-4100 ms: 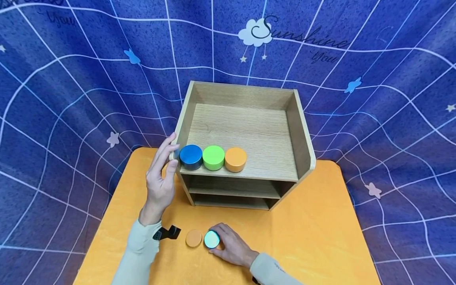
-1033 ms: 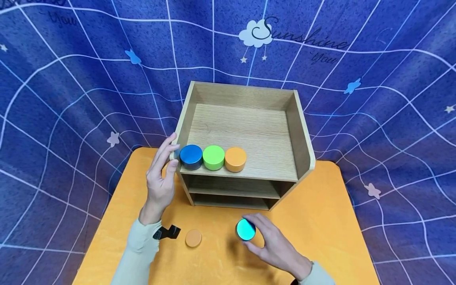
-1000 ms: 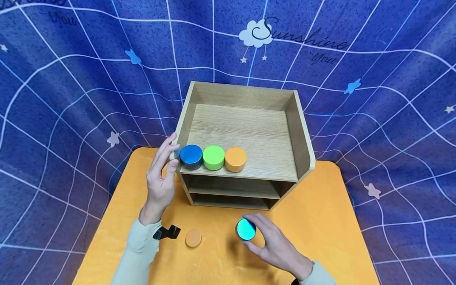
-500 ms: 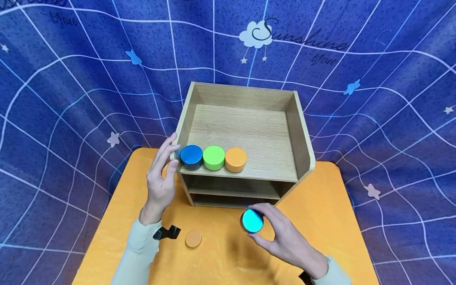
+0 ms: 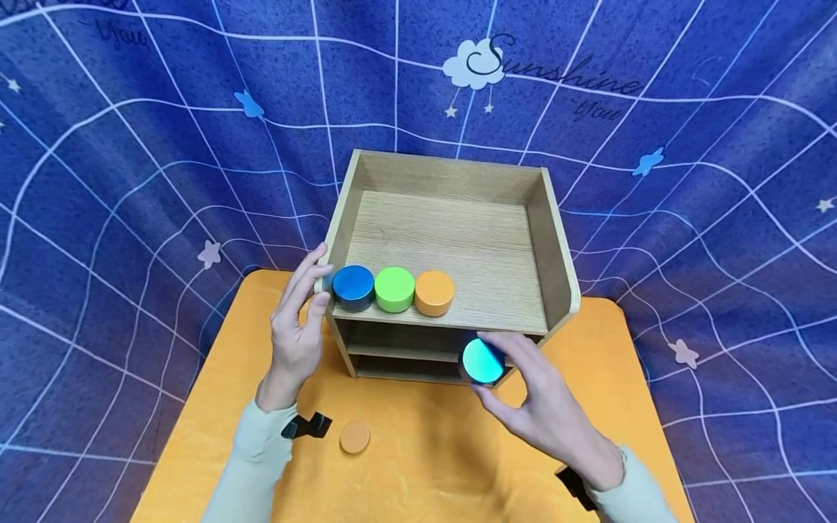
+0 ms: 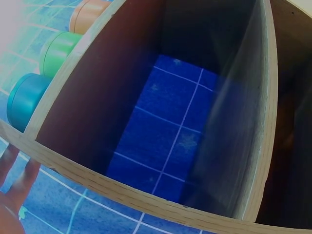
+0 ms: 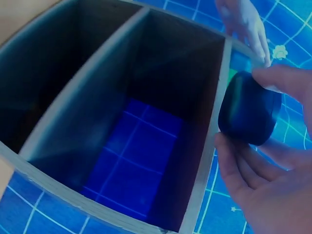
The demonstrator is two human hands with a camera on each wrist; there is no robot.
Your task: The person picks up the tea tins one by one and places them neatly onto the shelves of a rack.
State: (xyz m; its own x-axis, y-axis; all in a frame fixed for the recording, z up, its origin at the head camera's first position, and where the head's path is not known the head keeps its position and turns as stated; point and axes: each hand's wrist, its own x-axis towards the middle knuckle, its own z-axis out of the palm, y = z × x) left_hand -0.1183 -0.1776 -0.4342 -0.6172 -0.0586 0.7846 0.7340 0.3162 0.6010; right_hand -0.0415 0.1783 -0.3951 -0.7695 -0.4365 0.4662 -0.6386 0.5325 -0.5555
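Note:
My right hand (image 5: 546, 399) pinches a short blue cylinder (image 5: 482, 362) with a shiny top between thumb and fingers. It hangs in the air before the shelf's front right; in the right wrist view the cylinder (image 7: 246, 108) looks dark. A dark blue cylinder (image 5: 354, 288), a green one (image 5: 394, 290) and an orange one (image 5: 434, 293) stand in a row along the top board's front left. My left hand (image 5: 296, 327) rests with nearly straight fingers against the left side panel of the wooden shelf (image 5: 451, 225). Its fingertips (image 6: 27, 178) show at that panel in the left wrist view.
An orange round piece (image 5: 355, 438) lies on the orange tablecloth (image 5: 405, 487) in front of the shelf. Two compartments (image 5: 405, 338) face forward below the top board. A blue patterned curtain (image 5: 163, 218) surrounds the back and sides.
My right hand has lifted the blue cylinder off the table, from beside the orange piece, and carried it right and forward toward the shelf. The left hand has stayed in place.

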